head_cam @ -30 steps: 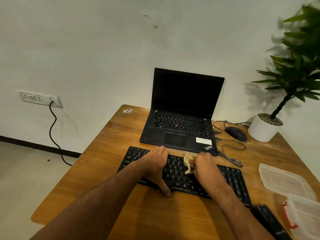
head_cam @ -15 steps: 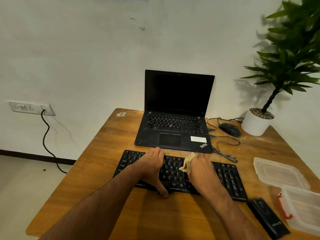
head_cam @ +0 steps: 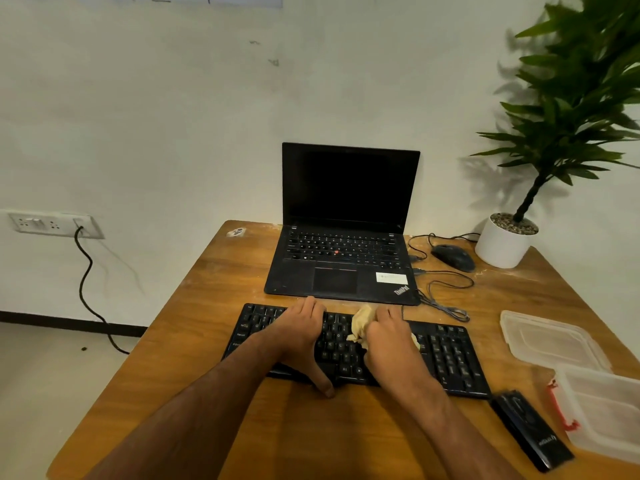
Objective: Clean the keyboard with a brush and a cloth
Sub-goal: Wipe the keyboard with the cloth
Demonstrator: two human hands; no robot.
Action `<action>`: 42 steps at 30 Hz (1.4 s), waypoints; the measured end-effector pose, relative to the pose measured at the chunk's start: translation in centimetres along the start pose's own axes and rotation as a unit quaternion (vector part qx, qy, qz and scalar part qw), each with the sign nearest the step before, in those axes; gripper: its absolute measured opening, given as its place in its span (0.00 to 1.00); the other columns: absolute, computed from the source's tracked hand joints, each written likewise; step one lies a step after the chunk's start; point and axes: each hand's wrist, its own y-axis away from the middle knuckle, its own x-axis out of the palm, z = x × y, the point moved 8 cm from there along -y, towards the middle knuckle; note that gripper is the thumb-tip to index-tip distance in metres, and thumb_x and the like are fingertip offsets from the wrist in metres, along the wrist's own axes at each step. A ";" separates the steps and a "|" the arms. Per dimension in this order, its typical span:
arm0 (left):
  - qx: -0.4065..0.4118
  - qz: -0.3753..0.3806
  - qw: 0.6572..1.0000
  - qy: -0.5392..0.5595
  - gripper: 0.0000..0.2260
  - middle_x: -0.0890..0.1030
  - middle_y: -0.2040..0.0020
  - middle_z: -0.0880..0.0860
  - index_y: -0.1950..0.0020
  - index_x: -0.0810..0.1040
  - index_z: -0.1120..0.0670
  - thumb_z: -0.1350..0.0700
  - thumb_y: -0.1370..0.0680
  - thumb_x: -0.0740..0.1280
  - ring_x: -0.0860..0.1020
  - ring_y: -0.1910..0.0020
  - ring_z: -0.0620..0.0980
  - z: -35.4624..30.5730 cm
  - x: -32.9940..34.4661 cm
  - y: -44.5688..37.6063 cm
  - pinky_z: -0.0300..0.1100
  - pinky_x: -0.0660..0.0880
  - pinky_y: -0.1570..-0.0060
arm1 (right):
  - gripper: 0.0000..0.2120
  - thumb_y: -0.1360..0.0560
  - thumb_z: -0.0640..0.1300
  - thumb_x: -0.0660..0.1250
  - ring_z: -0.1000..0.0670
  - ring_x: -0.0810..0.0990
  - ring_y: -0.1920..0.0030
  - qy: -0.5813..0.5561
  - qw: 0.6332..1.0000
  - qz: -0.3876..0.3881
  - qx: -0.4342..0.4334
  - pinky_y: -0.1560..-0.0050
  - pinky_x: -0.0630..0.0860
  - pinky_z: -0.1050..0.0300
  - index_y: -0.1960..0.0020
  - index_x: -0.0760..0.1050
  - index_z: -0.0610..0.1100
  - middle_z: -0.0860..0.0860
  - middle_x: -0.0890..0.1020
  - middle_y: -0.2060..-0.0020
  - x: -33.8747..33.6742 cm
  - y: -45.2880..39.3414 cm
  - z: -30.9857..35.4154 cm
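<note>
A: Taking it from the left, what has changed in the last second?

B: Very little on that side. The left hand (head_cam: 300,336) stays flat on the keyboard (head_cam: 446,358), fingers straight across the left-centre keys and thumb hooked over the near edge. It holds nothing; its grip is wide, a bracing press.

A: And the keyboard itself?

B: It lies in the same spot on the table (head_cam: 207,306), just in front of the laptop (head_cam: 346,230). So the bracing is working.

A: Then the cloth?

B: The cloth (head_cam: 360,325) is bunched in the right hand (head_cam: 391,341), whose grip is curled round it, over the middle keys. Against the earlier pictures the wad has crept only slightly, staying at mid-board. That suggests short rubbing strokes rather than a long sweep.

A: What does that mean for the job?

B: Likely the wiping stage is under way, with the right-hand keys and number pad probably still to cover. No brush can be picked out with certainty.
</note>
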 end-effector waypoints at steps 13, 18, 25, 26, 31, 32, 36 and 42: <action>-0.002 0.007 1.000 0.005 0.57 0.66 0.34 0.50 0.26 0.62 0.54 0.25 0.44 0.79 0.65 0.37 0.49 -0.1 0.0 0.1 0.48 0.68 0.29 | 0.06 0.23 0.39 0.68 0.53 0.81 0.55 -0.108 0.991 -0.049 0.062 0.52 0.81 0.58 0.53 0.84 0.43 0.49 0.83 0.57 -1.3 -2.1 -1.6; -0.003 0.007 1.000 -0.002 0.58 0.65 0.34 0.50 0.25 0.62 0.54 0.25 0.44 0.78 0.65 0.37 0.49 0.0 0.0 0.1 0.48 0.68 0.30 | 0.09 0.22 0.40 0.67 0.51 0.75 0.42 -0.085 0.994 -0.059 0.028 0.40 0.76 0.58 0.44 0.83 0.45 0.50 0.80 0.46 -0.3 -0.3 -0.5; -0.001 0.007 1.000 0.004 0.58 0.65 0.32 0.51 0.24 0.61 0.55 0.26 0.43 0.79 0.65 0.35 0.50 -0.2 -0.2 0.2 0.48 0.67 0.29 | 0.12 0.23 0.37 0.67 0.54 0.82 0.50 -0.136 0.985 -0.063 0.085 0.49 0.79 0.61 0.43 0.83 0.46 0.51 0.85 0.50 -2.7 -1.4 -3.4; -0.003 0.010 1.000 0.003 0.58 0.65 0.32 0.52 0.24 0.61 0.55 0.26 0.42 0.79 0.65 0.35 0.50 -0.2 -0.1 0.2 0.48 0.67 0.28 | 0.12 0.23 0.37 0.66 0.53 0.81 0.50 -0.126 0.987 -0.071 0.073 0.48 0.80 0.58 0.44 0.84 0.47 0.50 0.85 0.52 -2.5 -1.7 -3.3; -0.003 0.007 1.000 -0.003 0.58 0.65 0.32 0.52 0.24 0.61 0.55 0.25 0.43 0.79 0.65 0.35 0.51 -0.2 -0.1 0.2 0.50 0.68 0.28 | 0.12 0.22 0.40 0.64 0.47 0.68 0.37 -0.023 0.999 -0.013 0.028 0.34 0.69 0.51 0.40 0.80 0.46 0.47 0.73 0.39 -0.4 -0.6 -0.6; -0.002 0.006 1.000 -0.004 0.58 0.65 0.32 0.52 0.24 0.61 0.55 0.25 0.43 0.79 0.65 0.35 0.51 -0.2 -0.1 0.2 0.50 0.68 0.28 | 0.13 0.22 0.39 0.63 0.46 0.68 0.36 -0.017 0.999 -0.007 0.027 0.34 0.69 0.50 0.40 0.79 0.45 0.47 0.73 0.39 -0.4 -0.1 -0.4; -0.003 0.004 1.000 0.002 0.59 0.65 0.31 0.52 0.23 0.60 0.55 0.26 0.42 0.79 0.65 0.33 0.51 -0.2 0.0 0.2 0.50 0.67 0.27 | 0.12 0.23 0.38 0.67 0.48 0.74 0.39 -0.039 0.998 0.041 0.014 0.37 0.74 0.55 0.40 0.80 0.43 0.46 0.77 0.39 -0.1 1.7 -0.4; 0.002 0.001 1.000 0.000 0.58 0.65 0.33 0.51 0.24 0.61 0.55 0.25 0.43 0.79 0.65 0.36 0.50 -0.2 -0.1 0.2 0.49 0.68 0.28 | 0.14 0.23 0.37 0.68 0.53 0.79 0.42 -0.122 0.992 -0.019 -0.005 0.40 0.75 0.61 0.40 0.83 0.49 0.50 0.82 0.43 -2.0 -0.9 -0.6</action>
